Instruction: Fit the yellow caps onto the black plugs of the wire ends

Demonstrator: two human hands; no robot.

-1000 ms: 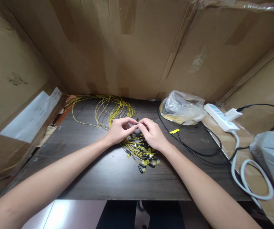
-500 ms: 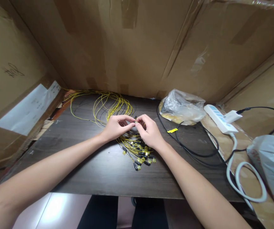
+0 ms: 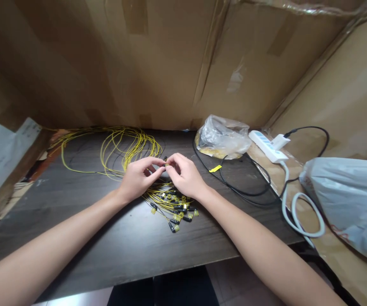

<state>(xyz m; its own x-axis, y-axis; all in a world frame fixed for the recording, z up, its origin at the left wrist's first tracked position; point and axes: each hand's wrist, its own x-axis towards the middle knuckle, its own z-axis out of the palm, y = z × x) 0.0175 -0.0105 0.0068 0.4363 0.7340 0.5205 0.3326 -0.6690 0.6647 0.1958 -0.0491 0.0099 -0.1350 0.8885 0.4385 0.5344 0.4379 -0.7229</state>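
Over the dark table, the fingertips of both hands meet at a small black cable connector, mostly covered by the fingers. My left hand pinches it from the left between thumb and fingers. From the other side, my right hand closes its thumb and index finger on the same piece. Beneath and in front of the hands lie several black connectors with clear yellowish caps, on thin yellow cables. Those cables run back behind my left hand into a loose coil.
At the back right a clear plastic bag holds something yellow. A black cable with a yellow tag loops beside it. Further right are a white power strip and a grey-white plastic bag. Cardboard walls enclose the table.
The view has turned slightly to the right, so everything appears shifted left. Both hands still pinch the connector, fingertips together, with little change in their grip.
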